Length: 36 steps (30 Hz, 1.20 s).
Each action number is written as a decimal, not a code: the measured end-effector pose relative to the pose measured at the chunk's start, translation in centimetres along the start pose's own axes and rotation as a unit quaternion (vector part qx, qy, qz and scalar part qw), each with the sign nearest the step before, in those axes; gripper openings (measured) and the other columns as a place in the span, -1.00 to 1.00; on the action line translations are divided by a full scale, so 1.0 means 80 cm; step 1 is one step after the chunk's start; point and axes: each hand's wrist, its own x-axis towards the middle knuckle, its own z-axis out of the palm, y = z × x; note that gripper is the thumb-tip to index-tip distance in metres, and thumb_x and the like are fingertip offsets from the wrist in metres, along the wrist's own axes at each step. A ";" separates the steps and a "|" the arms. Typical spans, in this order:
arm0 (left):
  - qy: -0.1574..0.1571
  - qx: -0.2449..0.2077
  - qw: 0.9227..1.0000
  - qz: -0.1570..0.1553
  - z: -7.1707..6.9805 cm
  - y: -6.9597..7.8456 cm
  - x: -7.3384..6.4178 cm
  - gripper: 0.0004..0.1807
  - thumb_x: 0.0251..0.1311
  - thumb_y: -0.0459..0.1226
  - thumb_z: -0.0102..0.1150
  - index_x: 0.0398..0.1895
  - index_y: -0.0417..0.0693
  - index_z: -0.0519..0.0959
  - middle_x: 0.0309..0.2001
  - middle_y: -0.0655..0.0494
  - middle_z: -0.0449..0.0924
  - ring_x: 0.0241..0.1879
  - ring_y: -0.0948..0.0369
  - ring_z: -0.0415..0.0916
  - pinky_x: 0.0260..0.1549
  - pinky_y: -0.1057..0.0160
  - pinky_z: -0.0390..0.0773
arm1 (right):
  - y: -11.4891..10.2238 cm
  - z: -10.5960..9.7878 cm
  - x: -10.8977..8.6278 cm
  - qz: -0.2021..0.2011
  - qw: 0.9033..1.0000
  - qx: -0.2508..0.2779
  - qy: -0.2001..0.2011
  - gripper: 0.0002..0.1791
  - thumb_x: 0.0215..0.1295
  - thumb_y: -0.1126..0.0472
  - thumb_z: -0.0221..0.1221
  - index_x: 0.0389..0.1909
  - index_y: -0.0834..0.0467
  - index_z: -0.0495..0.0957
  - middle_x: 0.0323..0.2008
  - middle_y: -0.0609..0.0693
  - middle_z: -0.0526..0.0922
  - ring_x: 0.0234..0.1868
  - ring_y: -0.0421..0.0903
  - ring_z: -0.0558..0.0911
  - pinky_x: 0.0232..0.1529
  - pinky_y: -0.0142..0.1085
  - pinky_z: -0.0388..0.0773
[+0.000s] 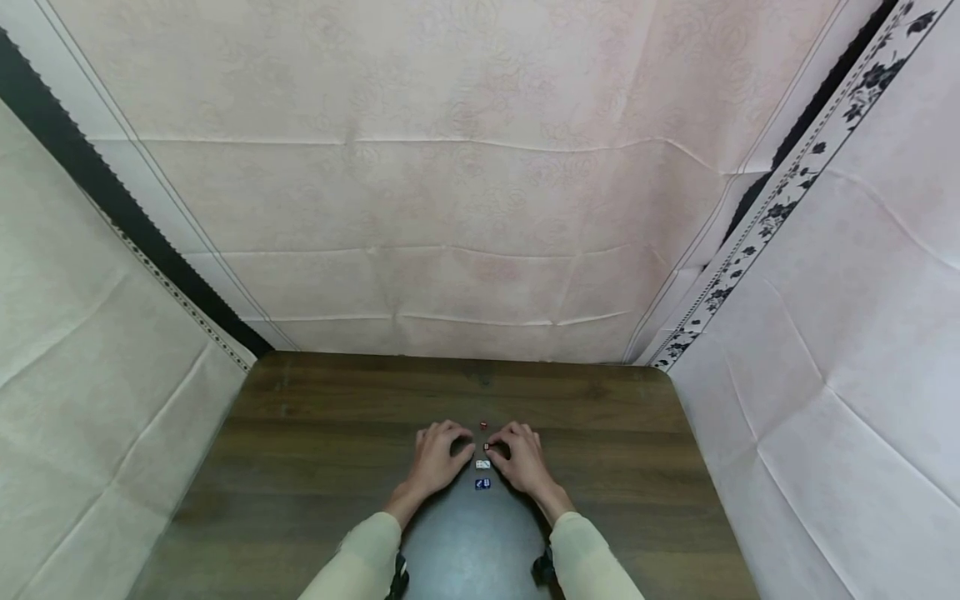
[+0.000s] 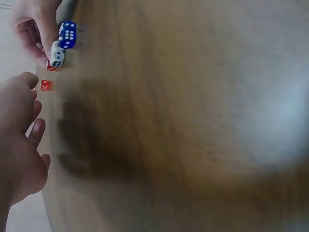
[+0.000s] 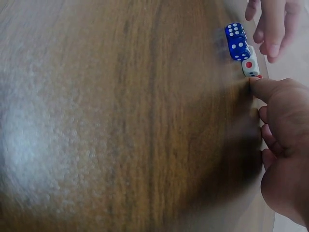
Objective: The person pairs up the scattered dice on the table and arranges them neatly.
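Note:
My right hand [image 1: 522, 460] pinches a small red die [image 1: 486, 447] between thumb and finger, low at the table. In the right wrist view only a sliver of this die shows beyond the fingertip. Across from it, my left hand [image 1: 437, 460] is bent in a loose curve, thumb apart from the fingers, with nothing held. Another red die [image 1: 483, 425] lies farther out, close to the left fingertips in the left wrist view [image 2: 44, 85]. Nearer my body sit white dice [image 1: 482, 464], then two blue dice [image 1: 482, 483] side by side.
The dice lie on a brown wood-grain table [image 1: 315, 450] with a rounded far edge. Pale cloth [image 1: 480, 208] hangs behind it, and more cloth [image 1: 810, 400] flanks both sides. A glossy light patch [image 1: 476, 542] shows between my forearms.

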 end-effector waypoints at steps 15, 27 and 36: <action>0.005 0.017 1.000 -0.016 0.009 0.005 0.033 -0.78 0.49 -0.14 0.52 0.09 0.05 0.86 0.09 0.00 0.82 0.10 -0.06 0.69 0.17 -0.20 0.49 | 0.000 0.000 0.000 0.003 1.000 -0.004 -0.002 -0.88 0.53 0.09 0.49 -0.01 -0.05 0.86 -0.01 -0.07 0.73 0.06 -0.04 0.61 0.15 -0.04 0.42; -0.004 0.028 0.999 -0.024 0.016 0.009 0.049 -0.83 0.47 -0.13 0.53 0.01 0.07 0.87 0.07 0.02 0.82 0.05 -0.03 0.66 0.15 -0.18 0.44 | 0.000 -0.001 0.000 -0.012 1.000 -0.002 0.007 -0.88 0.51 0.12 0.49 -0.03 0.00 0.86 -0.03 -0.04 0.73 0.01 -0.04 0.59 0.10 -0.06 0.39; -0.010 0.042 0.999 -0.026 0.020 0.010 0.055 -0.89 0.47 -0.11 0.53 -0.05 0.15 0.87 0.05 0.08 0.81 0.06 -0.01 0.66 0.13 -0.16 0.42 | 0.002 0.000 0.001 -0.012 1.000 -0.005 0.003 -0.89 0.50 0.11 0.50 -0.04 0.00 0.86 -0.04 -0.05 0.73 0.01 -0.05 0.59 0.11 -0.06 0.40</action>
